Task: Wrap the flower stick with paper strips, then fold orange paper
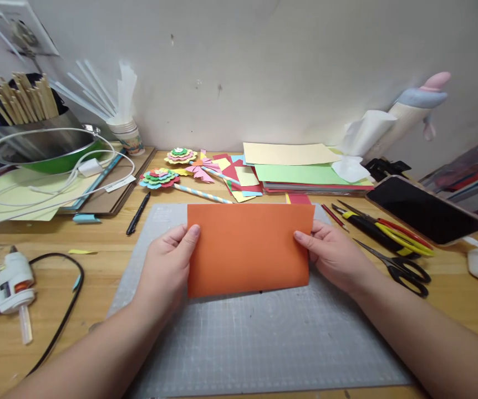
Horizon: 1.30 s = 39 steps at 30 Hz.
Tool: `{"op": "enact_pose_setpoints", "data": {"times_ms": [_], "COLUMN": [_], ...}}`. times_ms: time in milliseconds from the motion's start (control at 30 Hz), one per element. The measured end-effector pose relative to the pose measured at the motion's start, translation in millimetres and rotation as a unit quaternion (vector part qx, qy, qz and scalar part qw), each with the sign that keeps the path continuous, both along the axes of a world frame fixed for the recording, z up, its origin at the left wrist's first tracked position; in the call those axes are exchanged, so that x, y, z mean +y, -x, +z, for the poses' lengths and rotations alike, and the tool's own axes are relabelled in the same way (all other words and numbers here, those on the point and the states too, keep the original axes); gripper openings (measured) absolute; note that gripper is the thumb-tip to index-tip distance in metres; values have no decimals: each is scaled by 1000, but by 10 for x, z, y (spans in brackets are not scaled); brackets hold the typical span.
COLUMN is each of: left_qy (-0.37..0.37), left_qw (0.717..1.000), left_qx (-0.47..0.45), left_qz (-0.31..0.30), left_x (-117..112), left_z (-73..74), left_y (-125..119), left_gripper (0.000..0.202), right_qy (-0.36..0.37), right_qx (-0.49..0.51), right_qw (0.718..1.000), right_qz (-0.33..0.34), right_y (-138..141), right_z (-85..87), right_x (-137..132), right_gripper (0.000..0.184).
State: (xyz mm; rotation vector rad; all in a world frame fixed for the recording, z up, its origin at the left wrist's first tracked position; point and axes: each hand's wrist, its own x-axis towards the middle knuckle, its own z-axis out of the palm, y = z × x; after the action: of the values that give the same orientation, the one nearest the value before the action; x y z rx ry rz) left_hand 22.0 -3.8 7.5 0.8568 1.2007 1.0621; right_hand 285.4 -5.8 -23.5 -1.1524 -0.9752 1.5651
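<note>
An orange sheet of paper (249,249) is held up above the grey cutting mat (264,349), its face toward me. My left hand (172,252) pinches its left edge, thumb in front and fingers behind. At the opposite edge my right hand (332,252) grips it the same way, with the fingertips partly hidden by the sheet. The paper is a plain rectangle, tilted slightly, with its lower edge just over the gridded mat.
On the left lie a hot glue gun (10,288) with its cord and a black pen (138,213). Scissors (401,266), pliers (405,233) and a phone (428,209) are on the right. Behind sit paper flowers (159,178) and stacked coloured paper (301,173).
</note>
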Motion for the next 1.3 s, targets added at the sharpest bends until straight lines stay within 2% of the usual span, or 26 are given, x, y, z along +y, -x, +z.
{"op": "enact_pose_setpoints", "data": {"times_ms": [367,600,667,733,800,867,933,1000,1067,1300], "left_qy": [3,8,-1,-35,-90,-135,-175,-186,-187,-248], "left_qw": [1000,1000,1000,995,971,922,868,834,813,743], "left_qx": [16,0,24,96,220,362,458,506,534,601], "left_qz": [21,13,-1,-6,-1,-28,-77,-118,-139,-157], "left_x": [-22,-26,8,78,175,275,355,400,415,410], "left_z": [38,26,5,-32,-83,-142,-193,-230,-258,-349], "left_y": [-19,-30,-15,27,94,171,231,260,260,187], "left_gripper": [44,37,35,32,27,26,26,27,26,22], "right_qy": [9,32,42,54,75,100,123,136,148,168], "right_qx": [-34,5,11,10,3,-5,-13,-23,-33,-84], "right_qw": [999,999,999,998,997,994,991,988,985,978], "right_qz": [-7,-12,-8,3,21,42,60,73,82,90], "right_y": [13,26,4,-29,-68,-105,-134,-150,-154,-120], "right_z": [8,42,38,25,3,-21,-39,-43,-29,-4], "right_x": [-1,-9,-7,0,10,23,36,46,52,76], "right_gripper": [34,32,32,32,32,32,33,34,36,38]}}
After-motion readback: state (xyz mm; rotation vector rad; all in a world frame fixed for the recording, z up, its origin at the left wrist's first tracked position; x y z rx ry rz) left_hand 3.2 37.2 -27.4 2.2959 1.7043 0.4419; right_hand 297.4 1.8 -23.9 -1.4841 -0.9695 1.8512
